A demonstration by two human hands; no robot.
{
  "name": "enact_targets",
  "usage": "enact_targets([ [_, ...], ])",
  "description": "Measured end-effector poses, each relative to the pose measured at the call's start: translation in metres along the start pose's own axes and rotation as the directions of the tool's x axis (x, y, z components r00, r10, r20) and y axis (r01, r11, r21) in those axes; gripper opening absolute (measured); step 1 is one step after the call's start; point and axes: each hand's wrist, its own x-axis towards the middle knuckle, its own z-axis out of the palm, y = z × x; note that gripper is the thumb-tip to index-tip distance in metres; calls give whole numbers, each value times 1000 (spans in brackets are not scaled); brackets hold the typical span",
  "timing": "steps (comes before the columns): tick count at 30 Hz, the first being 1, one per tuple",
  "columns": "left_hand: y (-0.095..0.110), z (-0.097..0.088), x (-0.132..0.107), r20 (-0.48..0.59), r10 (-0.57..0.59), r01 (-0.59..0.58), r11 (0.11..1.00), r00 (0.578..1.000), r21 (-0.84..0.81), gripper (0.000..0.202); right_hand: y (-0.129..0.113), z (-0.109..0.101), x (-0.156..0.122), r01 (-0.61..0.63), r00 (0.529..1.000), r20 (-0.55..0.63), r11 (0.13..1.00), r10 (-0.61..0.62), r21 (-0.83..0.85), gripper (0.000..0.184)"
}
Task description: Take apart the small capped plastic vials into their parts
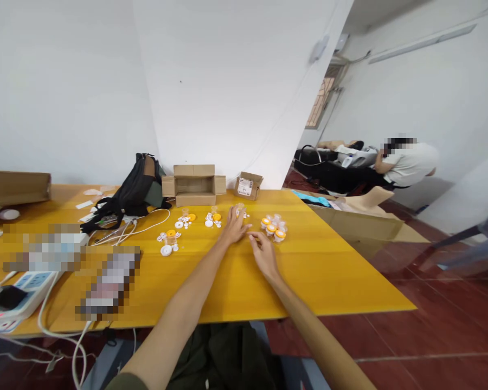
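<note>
Left hand [235,226] is covering small parts [240,206]; right hand [264,253] is curling beside capped cups [280,234]; grips indeterminable. Light fingertip contact is seeming advisable.

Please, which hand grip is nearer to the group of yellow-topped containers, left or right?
Right. The right-hand grip is close beside the yellow-topped containers, to their left and nearer the table's front edge; the left-hand grip is farther left.
</note>
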Motion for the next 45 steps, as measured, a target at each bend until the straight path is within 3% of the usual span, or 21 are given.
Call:
enact_targets([
  [5,3,-7,-16,-93,-79,68,990,992,-122,52,3,1,3,-2,999,-34,999,1,-44,40],
  [8,4,-10,-30,-83,-70,54,982,994,-180,54,5,-1,5,63,994,-76,984,-77,-169,35],
  [14,-3,-24,-59,-21,-202,184,925,979,-332,54,18,-18,13,208,943,-111,818,-313,-536,25],
  [21,0,-25,-76,28,-74,71,995,997,75,19,28,-24,17,153,921,-187,756,-343,-636,25],
  [25,6,-16,-69,55,-7,-5,979,998,202,30,27,-29,16,149,930,-171,760,-324,-632,24],
  [31,5,-7,-48,87,-10,-9,976,996,218,43,36,-39,15,126,927,-190,744,-324,-656,24],
  [37,11,-7,-32,121,-63,38,979,991,201,47,44,-37,16,93,920,-221,729,-323,-678,28],
  [45,11,-9,-69,95,110,-125,977,989,172,28,56,-38,19,94,924,-209,719,-321,-689,30],
])
